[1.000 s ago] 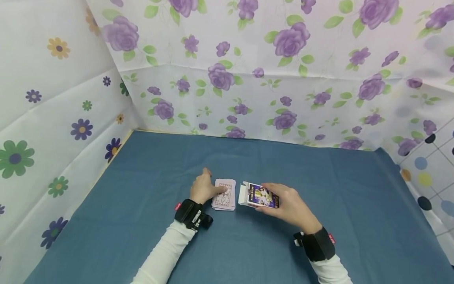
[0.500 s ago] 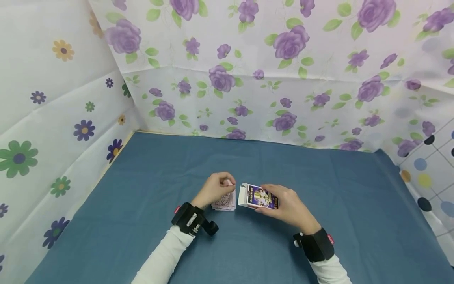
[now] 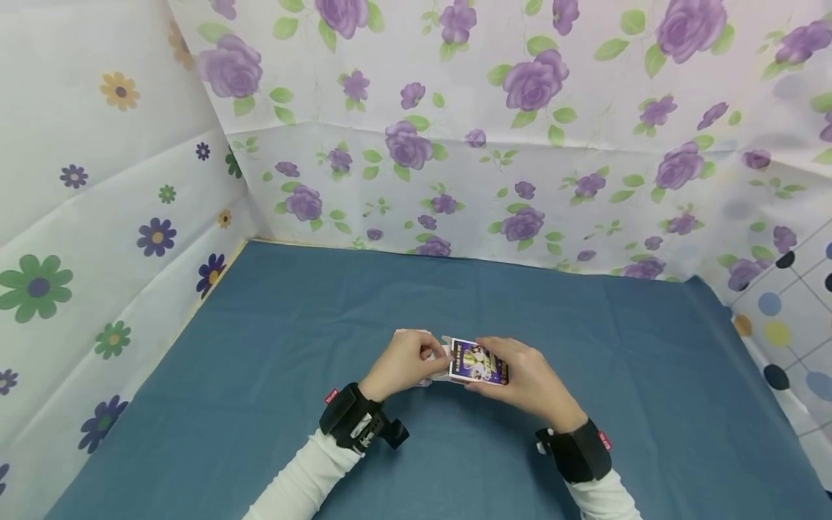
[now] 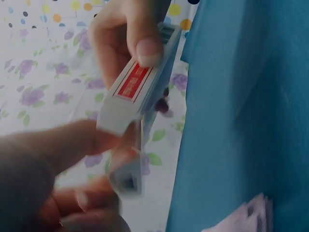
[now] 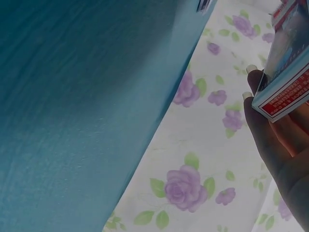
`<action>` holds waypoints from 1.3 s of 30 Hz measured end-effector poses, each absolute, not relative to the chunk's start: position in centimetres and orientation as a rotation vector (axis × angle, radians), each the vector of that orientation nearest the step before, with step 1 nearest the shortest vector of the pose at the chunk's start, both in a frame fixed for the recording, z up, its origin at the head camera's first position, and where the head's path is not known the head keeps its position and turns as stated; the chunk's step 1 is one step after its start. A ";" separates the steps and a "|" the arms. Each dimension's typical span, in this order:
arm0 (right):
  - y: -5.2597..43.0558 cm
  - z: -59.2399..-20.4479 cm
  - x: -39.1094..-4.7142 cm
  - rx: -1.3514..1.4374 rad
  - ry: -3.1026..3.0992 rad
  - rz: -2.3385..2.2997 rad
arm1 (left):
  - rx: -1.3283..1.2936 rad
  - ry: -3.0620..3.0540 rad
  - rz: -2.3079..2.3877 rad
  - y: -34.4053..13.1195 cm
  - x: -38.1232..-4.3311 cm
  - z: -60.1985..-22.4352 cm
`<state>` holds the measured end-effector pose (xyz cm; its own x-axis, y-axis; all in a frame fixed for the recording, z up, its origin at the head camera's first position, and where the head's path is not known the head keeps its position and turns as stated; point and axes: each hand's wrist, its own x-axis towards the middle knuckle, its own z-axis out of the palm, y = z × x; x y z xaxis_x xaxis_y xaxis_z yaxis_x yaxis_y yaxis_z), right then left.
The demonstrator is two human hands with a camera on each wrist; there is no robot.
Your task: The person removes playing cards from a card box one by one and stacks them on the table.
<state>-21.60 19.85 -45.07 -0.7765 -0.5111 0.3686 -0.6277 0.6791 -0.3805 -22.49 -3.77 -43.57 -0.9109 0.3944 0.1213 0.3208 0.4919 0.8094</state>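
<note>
My right hand (image 3: 533, 372) grips a playing-card box (image 3: 481, 362) with a purple picture front, holding it just above the blue cloth. The box's open end points left. My left hand (image 3: 398, 363) is at that end, its thumb and fingertips curled around the loose white end flap (image 4: 128, 179). In the left wrist view, the box's narrow side shows a red label (image 4: 133, 82). A deck of playing cards (image 4: 248, 218) with pinkish backs lies on the cloth, mostly hidden under my left hand in the head view.
The blue cloth (image 3: 312, 296) covers the tabletop. Behind it hangs a white sheet with purple roses (image 3: 403, 144), and another sheet with coloured flowers (image 3: 156, 238) stands along the left. Black camera straps (image 3: 581, 449) circle both wrists.
My left hand has moved right, from the deck of cards across to the open end of the card box, its fingers now curled. The right hand keeps its grip almost unmoved.
</note>
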 end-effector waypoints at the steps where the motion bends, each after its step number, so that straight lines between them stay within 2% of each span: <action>1: 19.8 -45.0 -21.6 0.924 -2.650 0.733 | 0.606 2.648 1.385 -3.7 -22.4 -43.5; 14: 18.9 -44.2 -21.7 0.949 -2.605 0.723 | 0.419 2.360 1.546 -4.0 -23.6 -43.5; 26: 18.6 -44.3 -22.4 0.909 -2.634 0.750 | 0.406 2.229 1.557 -5.3 -25.0 -43.2; 39: 19.7 -45.0 -21.3 0.890 -2.725 0.773 | 0.425 2.102 1.623 -5.4 -23.8 -44.8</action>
<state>-21.29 19.66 -44.96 -0.8068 -0.5012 0.3128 -0.5908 0.6871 -0.4229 -23.79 -5.39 -44.77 -0.8521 0.4982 -0.1606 -0.0293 0.2610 0.9649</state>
